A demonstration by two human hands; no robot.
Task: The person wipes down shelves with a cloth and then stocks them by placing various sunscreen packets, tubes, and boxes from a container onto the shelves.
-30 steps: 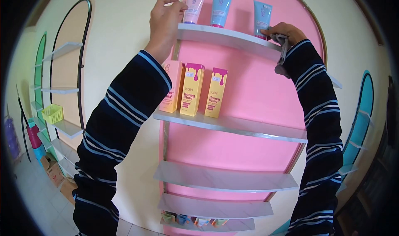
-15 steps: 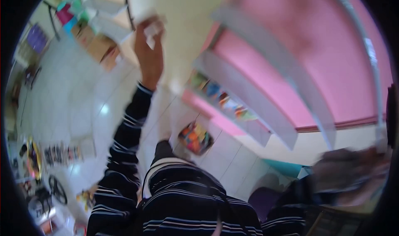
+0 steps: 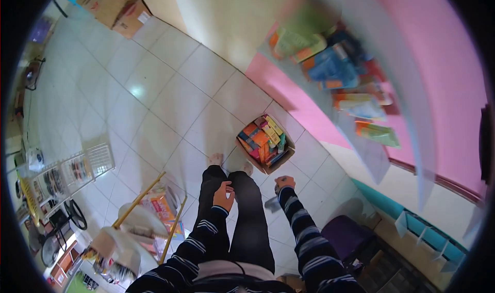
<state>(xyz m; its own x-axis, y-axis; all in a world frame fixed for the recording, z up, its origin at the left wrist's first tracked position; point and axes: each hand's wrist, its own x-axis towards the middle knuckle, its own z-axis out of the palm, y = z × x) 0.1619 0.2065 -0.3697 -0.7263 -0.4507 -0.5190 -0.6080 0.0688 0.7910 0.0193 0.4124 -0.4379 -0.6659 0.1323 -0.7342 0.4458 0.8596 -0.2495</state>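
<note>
I look down at my own legs and the white tiled floor. My left hand hangs by my left thigh with its fingers curled; whether it holds anything is unclear. My right hand is lowered beside my right leg, shut on a grey cloth that dangles from it. Just beyond my bare feet stands an open cardboard box of colourful product packs, closest to my right hand.
The pink display's low shelf with blurred coloured packs is at the upper right. Brown cardboard boxes sit at the far wall. A wire rack and a yellow-framed stand with goods are left. A purple stool stands right.
Both hands have come down from the top shelf to my sides. The view has swung from the shelves down to the floor and the box.
</note>
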